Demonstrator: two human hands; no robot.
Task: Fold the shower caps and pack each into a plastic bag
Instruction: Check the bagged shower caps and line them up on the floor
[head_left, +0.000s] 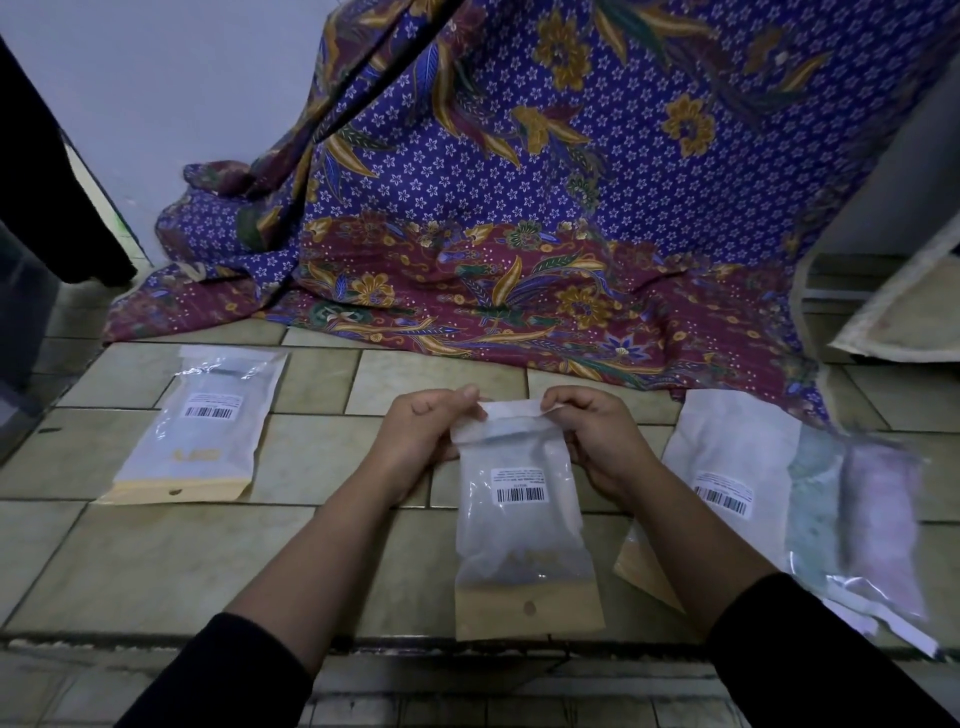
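The left hand (426, 431) and right hand (592, 436) each pinch the top flap (514, 410) of the plastic bag (524, 530) between them, its long axis running back toward the person.

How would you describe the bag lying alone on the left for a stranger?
Find the purple flowered cloth at the back, then look down to the tiled floor below its left edge. A translucent bag with a barcode label lies there. Unlike the held bag and the pile on the right, it lies alone, untouched.
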